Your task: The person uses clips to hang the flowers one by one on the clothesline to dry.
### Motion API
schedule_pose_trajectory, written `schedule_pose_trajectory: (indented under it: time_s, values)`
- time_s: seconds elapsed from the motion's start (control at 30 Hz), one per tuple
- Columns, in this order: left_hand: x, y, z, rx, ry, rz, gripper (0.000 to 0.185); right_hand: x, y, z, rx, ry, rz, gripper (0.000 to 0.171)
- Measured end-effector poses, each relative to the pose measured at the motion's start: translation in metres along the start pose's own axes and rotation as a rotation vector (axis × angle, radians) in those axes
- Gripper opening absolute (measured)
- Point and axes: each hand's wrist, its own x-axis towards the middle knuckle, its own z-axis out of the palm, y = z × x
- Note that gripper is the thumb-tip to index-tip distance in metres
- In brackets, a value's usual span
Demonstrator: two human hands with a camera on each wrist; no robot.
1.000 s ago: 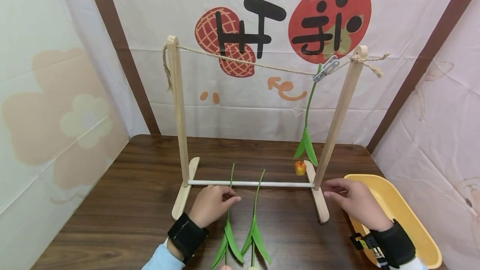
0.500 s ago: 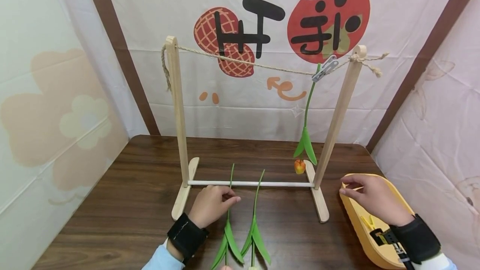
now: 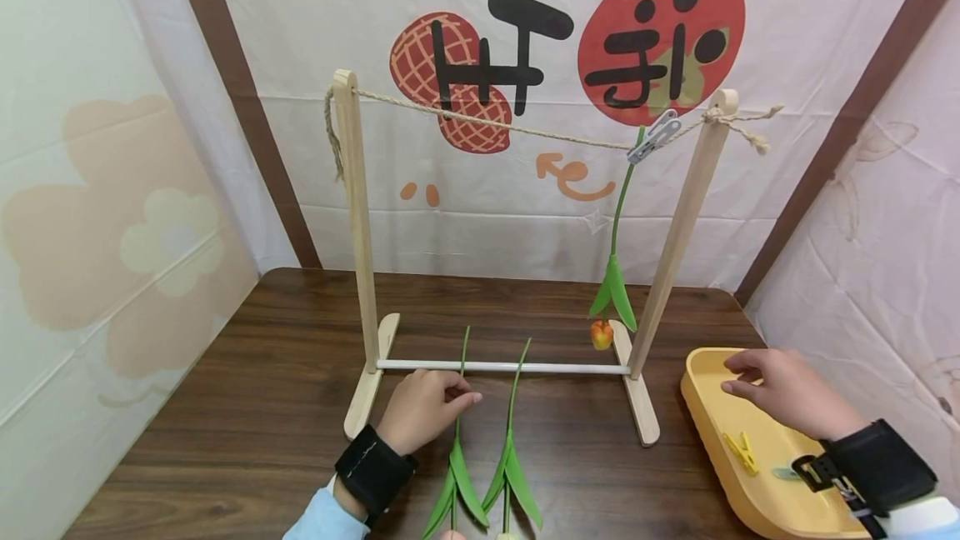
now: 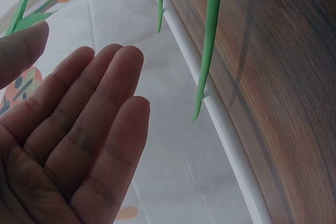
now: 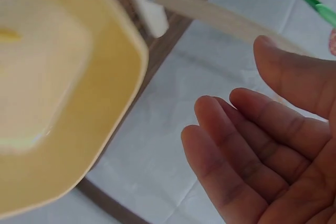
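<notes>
Hands [image 3: 780, 390] hover — right over yellow tray [image 3: 701, 407], no writing legible.

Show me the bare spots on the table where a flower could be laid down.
Bare wood lies left of the rack, toward the table edge, and behind its rod. The strip between rack foot and yellow tray is narrow. It is crowded in front, around the left hand and two stems.

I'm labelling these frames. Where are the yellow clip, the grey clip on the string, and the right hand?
yellow clip [image 3: 741, 451], head view, its middle.
grey clip [image 3: 654, 137], head view, its body on the string.
right hand [image 3: 787, 394], head view, back of the hand.
</notes>
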Motion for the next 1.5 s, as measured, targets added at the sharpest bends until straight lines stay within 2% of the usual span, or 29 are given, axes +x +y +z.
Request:
schedule_pose_trajectory:
  time_s: [0.27,0.4,0.57,0.67,0.83,1.13,1.3,1.5]
  values:
    - [0.001,0.0,-0.001,-0.004,-0.005,-0.007,0.01,-0.003,0.018,0.0,-0.074,-0.046,-0.015,0.021]
    - [0.0,0.0,-0.002,-0.002,-0.007,-0.01,0.015,-0.004,0.024,0.006,-0.075,-0.119,-0.019,0.019]
    - [-0.001,0.0,-0.001,-0.001,-0.013,-0.015,0.02,-0.005,0.031,0.018,0.002,-0.224,-0.013,0.049]
    - [-0.001,0.0,-0.001,-0.002,-0.014,-0.015,0.017,-0.006,0.034,0.025,0.01,-0.256,0.029,0.054]
    - [0.001,0.001,-0.001,0.002,-0.01,-0.01,0.014,-0.005,0.039,0.034,-0.042,-0.268,0.082,0.059]
    - [0.001,0.0,-0.001,0.01,-0.001,0.007,0.019,-0.005,0.052,0.048,-0.079,-0.278,0.117,0.056]
    - [0.0,-0.001,0.0,0.005,0.002,0.011,0.017,-0.005,0.058,0.055,-0.081,-0.294,0.168,0.047]
    - [0.0,-0.001,0.0,0.003,-0.008,0.004,0.017,-0.008,0.056,0.061,-0.034,-0.347,0.248,0.04]
